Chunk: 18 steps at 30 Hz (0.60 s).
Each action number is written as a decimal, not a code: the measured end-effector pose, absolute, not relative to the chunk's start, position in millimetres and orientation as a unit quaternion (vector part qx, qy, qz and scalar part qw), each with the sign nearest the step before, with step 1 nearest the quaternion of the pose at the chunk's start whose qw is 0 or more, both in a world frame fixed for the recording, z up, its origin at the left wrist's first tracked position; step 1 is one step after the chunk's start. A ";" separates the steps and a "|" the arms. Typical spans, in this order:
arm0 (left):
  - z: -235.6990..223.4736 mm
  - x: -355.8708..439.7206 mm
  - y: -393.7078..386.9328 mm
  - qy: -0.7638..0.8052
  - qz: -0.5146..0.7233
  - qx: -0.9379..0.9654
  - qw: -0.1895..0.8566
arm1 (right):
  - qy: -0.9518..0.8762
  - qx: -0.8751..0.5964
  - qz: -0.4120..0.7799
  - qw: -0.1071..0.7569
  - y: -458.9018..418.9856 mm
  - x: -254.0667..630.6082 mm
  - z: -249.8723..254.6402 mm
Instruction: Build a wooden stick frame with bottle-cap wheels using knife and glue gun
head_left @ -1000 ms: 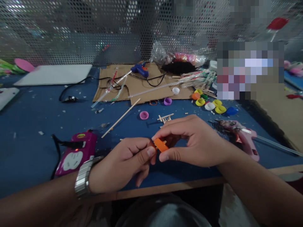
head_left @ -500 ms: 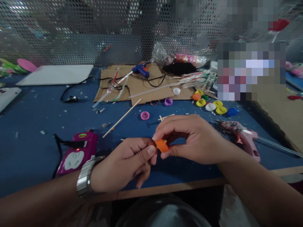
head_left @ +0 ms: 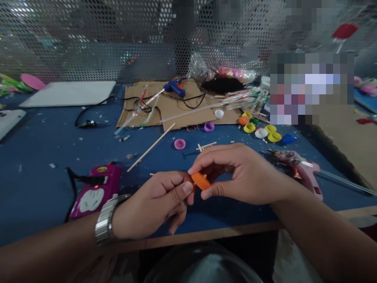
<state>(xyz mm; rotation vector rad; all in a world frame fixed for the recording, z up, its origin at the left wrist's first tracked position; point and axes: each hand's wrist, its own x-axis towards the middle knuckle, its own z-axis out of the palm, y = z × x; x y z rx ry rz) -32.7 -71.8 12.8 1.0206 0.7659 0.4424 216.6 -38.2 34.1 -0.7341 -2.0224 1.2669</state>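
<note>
An orange bottle cap (head_left: 201, 181) is pinched at its rim between the thumb and fingers of my right hand (head_left: 235, 173). A short piece of wooden stick (head_left: 205, 176) pokes out of the cap's right face. My left hand (head_left: 165, 200), with a metal watch (head_left: 106, 222) on its wrist, is closed just left of the cap. Its thumb and index finger pinch the stick where it comes out on the cap's other side; most of that end is hidden by the fingers. Both hands are above the table's near edge.
A pink glue gun (head_left: 306, 169) lies to the right, a magenta power strip (head_left: 97, 184) to the left. Wooden sticks (head_left: 151, 147), a pink cap (head_left: 180, 144) and several coloured caps (head_left: 274, 136) lie beyond. Cardboard (head_left: 191, 110) with a blue glue gun (head_left: 175, 88) is farther back.
The orange cap has turned and tilted slightly between the fingers of my right hand. My left hand has stayed almost still.
</note>
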 end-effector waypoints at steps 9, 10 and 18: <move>14.9 -30.6 -69.8 0.349 0.193 0.487 0.777 | -0.727 -0.330 0.524 0.297 -40.4 215.4 37.9; 14.9 -30.8 -69.5 0.348 0.192 0.494 0.773 | -0.715 -0.336 0.537 0.295 -41.0 215.4 38.1; 14.0 -33.1 -71.3 0.353 0.203 0.518 0.752 | -0.685 -0.355 0.564 0.293 -42.9 214.6 38.6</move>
